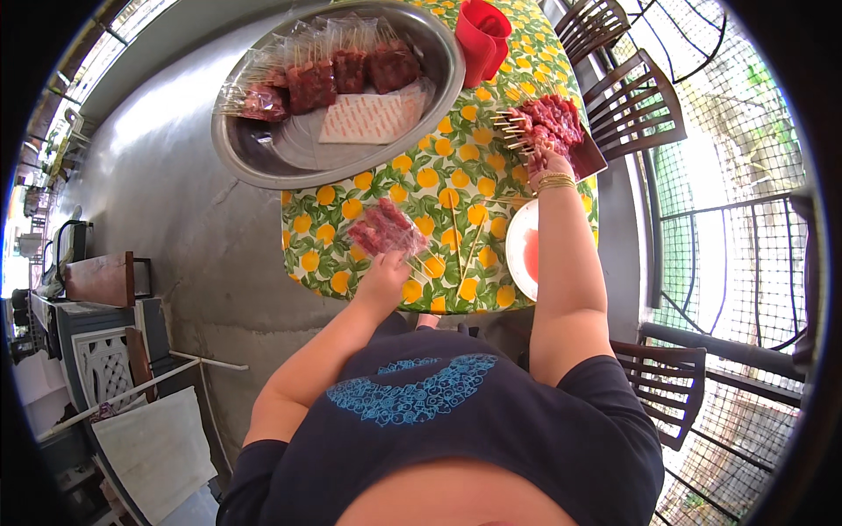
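On the near left of the table, my left hand [383, 279] grips the open end of a clear plastic bag [387, 229] with several raw red meat skewers inside. Some bare stick ends poke out beside my fingers. My right arm stretches over to the far right, where my right hand [550, 165] closes at the near edge of a heap of raw meat skewers [548, 123], by their sticks. The fingertips are partly hidden against the meat. That heap rests on a dark reddish tray or board [590, 158], its sticks pointing left.
A big metal basin [230, 162] at the back left holds bagged skewers [311, 86] and a white printed packet [372, 118]. Beyond it stands a red container [481, 44]. Loose sticks [456, 232] and a white plate of reddish liquid [517, 259] lie near my right forearm. Chairs [636, 105] line the right.
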A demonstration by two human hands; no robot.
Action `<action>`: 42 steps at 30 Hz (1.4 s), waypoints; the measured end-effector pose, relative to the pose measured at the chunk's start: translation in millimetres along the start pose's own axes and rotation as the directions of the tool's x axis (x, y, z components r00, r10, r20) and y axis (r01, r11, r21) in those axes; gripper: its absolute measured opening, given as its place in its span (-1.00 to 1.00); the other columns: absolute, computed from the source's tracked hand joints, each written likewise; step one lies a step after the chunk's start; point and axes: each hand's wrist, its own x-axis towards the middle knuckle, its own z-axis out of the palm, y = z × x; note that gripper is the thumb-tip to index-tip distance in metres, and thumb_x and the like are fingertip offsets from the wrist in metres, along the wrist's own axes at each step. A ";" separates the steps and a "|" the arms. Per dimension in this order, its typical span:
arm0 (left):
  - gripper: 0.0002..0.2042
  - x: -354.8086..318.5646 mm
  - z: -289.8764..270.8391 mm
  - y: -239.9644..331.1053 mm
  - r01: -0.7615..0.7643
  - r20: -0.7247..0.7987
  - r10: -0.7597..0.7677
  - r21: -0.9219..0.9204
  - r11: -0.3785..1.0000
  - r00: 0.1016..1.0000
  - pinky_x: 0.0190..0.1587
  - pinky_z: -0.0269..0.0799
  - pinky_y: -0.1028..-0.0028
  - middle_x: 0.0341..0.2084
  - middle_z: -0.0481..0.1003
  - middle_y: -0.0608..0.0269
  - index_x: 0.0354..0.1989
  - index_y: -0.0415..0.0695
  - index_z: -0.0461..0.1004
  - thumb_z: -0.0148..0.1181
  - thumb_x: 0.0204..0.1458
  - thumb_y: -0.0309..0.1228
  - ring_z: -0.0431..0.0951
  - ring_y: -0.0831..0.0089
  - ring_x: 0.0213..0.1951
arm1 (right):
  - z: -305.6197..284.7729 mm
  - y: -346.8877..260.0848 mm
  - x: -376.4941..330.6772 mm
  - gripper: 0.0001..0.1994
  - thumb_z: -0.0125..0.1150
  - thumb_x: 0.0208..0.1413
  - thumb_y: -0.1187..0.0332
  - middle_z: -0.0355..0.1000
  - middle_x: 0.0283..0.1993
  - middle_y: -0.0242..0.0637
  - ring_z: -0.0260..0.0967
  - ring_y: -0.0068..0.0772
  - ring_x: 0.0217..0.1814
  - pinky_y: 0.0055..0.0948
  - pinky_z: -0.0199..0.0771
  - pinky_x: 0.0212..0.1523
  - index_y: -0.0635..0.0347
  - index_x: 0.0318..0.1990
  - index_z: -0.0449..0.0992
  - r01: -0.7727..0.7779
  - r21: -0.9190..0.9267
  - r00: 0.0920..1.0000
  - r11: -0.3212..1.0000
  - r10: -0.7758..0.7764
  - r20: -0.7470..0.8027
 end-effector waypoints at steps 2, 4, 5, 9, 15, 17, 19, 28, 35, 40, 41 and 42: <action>-0.74 3.1 0.8 -1.2 -0.011 -0.018 0.011 0.015 1.000 1.000 0.01 0.49 0.19 -0.03 0.48 0.08 -0.14 -0.18 0.58 0.14 -0.04 -0.61 0.46 0.02 -0.03 | -8.9 -0.5 -25.5 -0.90 0.15 0.30 0.50 0.50 -0.46 -0.41 0.41 -0.58 -0.57 -0.56 0.43 -0.63 0.08 -0.27 0.53 -0.072 -0.025 0.997 0.997 0.072 0.022; -0.72 7.0 2.0 -2.2 -0.011 -0.056 0.011 0.006 1.000 0.998 0.02 0.48 0.20 -0.04 0.50 0.07 -0.10 -0.20 0.58 0.13 -0.02 -0.61 0.47 0.02 -0.04 | -23.9 4.2 -56.2 -0.90 0.17 0.28 0.49 0.49 -0.47 -0.42 0.36 -0.59 -0.60 -0.55 0.42 -0.62 0.10 -0.31 0.53 -0.098 -0.107 0.990 0.989 0.108 0.089; -0.71 8.2 2.2 -2.9 -0.005 -0.076 0.004 -0.001 1.000 0.997 0.02 0.48 0.21 -0.05 0.50 0.07 -0.08 -0.22 0.58 0.13 -0.01 -0.62 0.47 0.02 -0.05 | -38.3 11.0 -74.9 -0.91 0.19 0.27 0.49 0.48 -0.47 -0.43 0.36 -0.59 -0.59 -0.56 0.42 -0.61 0.13 -0.32 0.53 -0.090 -0.177 0.983 0.980 0.116 0.142; -0.67 10.6 1.8 -9.0 -0.029 -0.107 0.031 0.025 0.999 0.994 0.05 0.46 0.23 -0.02 0.50 0.04 0.02 -0.31 0.55 0.10 0.03 -0.62 0.46 0.02 -0.05 | -102.5 41.7 -150.1 -0.97 0.20 0.24 0.50 0.45 -0.46 -0.42 0.33 -0.62 -0.57 -0.62 0.38 -0.57 0.22 -0.27 0.53 -0.101 -0.402 0.939 0.910 0.221 0.263; -0.60 13.6 1.4 -11.9 -0.003 -0.146 -0.007 -0.067 0.998 0.989 0.12 0.43 0.22 0.05 0.47 0.00 0.07 -0.32 0.51 0.14 -0.01 -0.66 0.45 -0.01 0.01 | -175.5 71.2 -215.8 -0.90 0.21 0.19 0.52 0.46 -0.41 -0.37 0.32 -0.61 -0.56 -0.62 0.31 -0.57 0.32 -0.17 0.53 -0.324 -0.708 0.710 0.628 0.656 0.257; -0.59 12.8 0.0 -9.1 -0.004 -0.176 -0.008 -0.067 0.998 0.984 0.12 0.42 0.22 0.06 0.46 0.00 0.08 -0.32 0.51 0.13 -0.02 -0.66 0.45 -0.02 0.02 | -186.9 81.7 -217.1 -0.88 0.20 0.19 0.53 0.45 -0.41 -0.36 0.30 -0.60 -0.57 -0.61 0.29 -0.58 0.35 -0.14 0.54 -0.427 -0.718 0.636 0.550 0.747 0.194; -0.58 12.6 -3.0 -6.8 -0.005 -0.161 -0.007 -0.073 0.997 0.987 0.11 0.43 0.23 0.06 0.46 0.02 0.09 -0.32 0.50 0.13 -0.02 -0.67 0.45 -0.01 0.00 | -191.4 95.6 -208.8 -0.87 0.19 0.20 0.53 0.44 -0.42 -0.35 0.28 -0.60 -0.57 -0.60 0.27 -0.58 0.35 -0.13 0.54 -0.457 -0.731 0.581 0.507 0.792 0.187; -0.56 7.2 -9.7 -6.1 -0.033 -0.080 0.033 0.009 0.999 0.996 0.11 0.43 0.25 0.04 0.49 0.06 0.10 -0.30 0.52 0.09 -0.02 -0.69 0.44 0.03 -0.04 | -167.1 134.2 -147.7 -0.87 0.14 0.23 0.52 0.38 -0.48 -0.42 0.21 -0.60 -0.58 -0.58 0.19 -0.58 0.31 -0.11 0.51 -0.503 -0.755 0.436 0.421 0.877 0.199; -0.55 1.0 -11.2 -5.5 -0.025 -0.079 0.030 0.060 0.998 0.996 0.08 0.46 0.25 0.03 0.51 0.04 0.10 -0.30 0.53 0.11 -0.05 -0.69 0.46 0.03 -0.03 | -143.2 135.5 -135.4 -0.86 0.23 0.21 0.52 0.41 -0.46 -0.40 0.19 -0.59 -0.58 -0.57 0.14 -0.60 0.33 -0.11 0.50 -0.375 -0.812 0.589 0.448 0.792 0.164; -0.57 4.3 -8.2 -0.9 -0.036 -0.091 0.040 0.041 0.999 0.995 0.05 0.47 0.24 0.05 0.48 0.08 0.14 -0.29 0.49 0.07 0.03 -0.63 0.45 0.03 -0.03 | -115.9 197.6 -156.8 -0.83 0.36 0.16 0.40 0.56 -0.44 -0.35 0.34 -0.59 -0.63 -0.52 0.38 -0.60 0.32 -0.18 0.62 0.018 -0.906 0.779 0.424 0.562 0.278; -0.59 3.2 -7.4 -0.8 -0.027 -0.090 0.030 0.034 0.999 0.995 0.04 0.48 0.24 0.06 0.47 0.10 0.14 -0.29 0.48 0.05 0.07 -0.60 0.45 0.03 -0.03 | -108.7 208.4 -158.4 -0.83 0.37 0.15 0.37 0.55 -0.46 -0.34 0.37 -0.57 -0.62 -0.51 0.42 -0.58 0.31 -0.20 0.63 0.101 -0.910 0.816 0.402 0.490 0.307; -0.57 1.7 -6.1 -1.1 -0.034 -0.091 0.037 0.033 0.999 0.995 0.05 0.47 0.24 0.06 0.47 0.09 0.15 -0.29 0.49 0.06 0.05 -0.62 0.45 0.03 -0.03 | -102.7 217.8 -159.9 -0.82 0.37 0.15 0.35 0.55 -0.48 -0.34 0.41 -0.56 -0.61 -0.49 0.46 -0.56 0.30 -0.23 0.64 0.183 -0.914 0.846 0.362 0.416 0.334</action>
